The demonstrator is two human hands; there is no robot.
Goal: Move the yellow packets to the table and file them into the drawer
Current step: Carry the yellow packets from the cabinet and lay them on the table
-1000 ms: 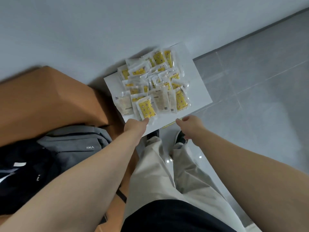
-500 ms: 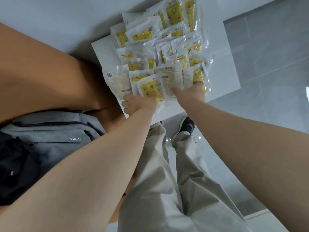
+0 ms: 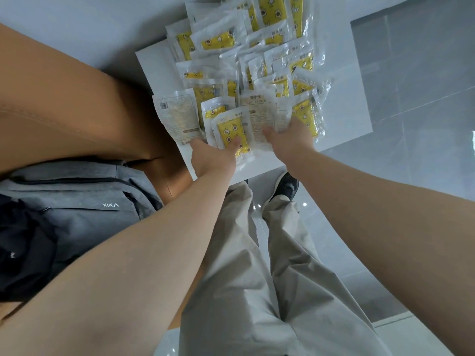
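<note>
1. Yellow packets (image 3: 252, 73) lie heaped on a white board (image 3: 344, 104) against the wall; the left hand (image 3: 213, 158) pinches the nearest yellow packet (image 3: 228, 129), thumb on top.
2. The right hand (image 3: 290, 140) rests on a pale packet (image 3: 259, 116); its grip cannot be told.
3. Slick, overlapping packets may slide off the near edge if dragged.
4. A brown box (image 3: 77, 104) crowds the left; open floor (image 3: 411, 73) lies right.

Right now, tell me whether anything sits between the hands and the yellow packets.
Nothing visible does. The left hand and right hand touch the nearest yellow packets at the front edge of the white surface. The table and drawer are out of view, so that path cannot be judged.
</note>
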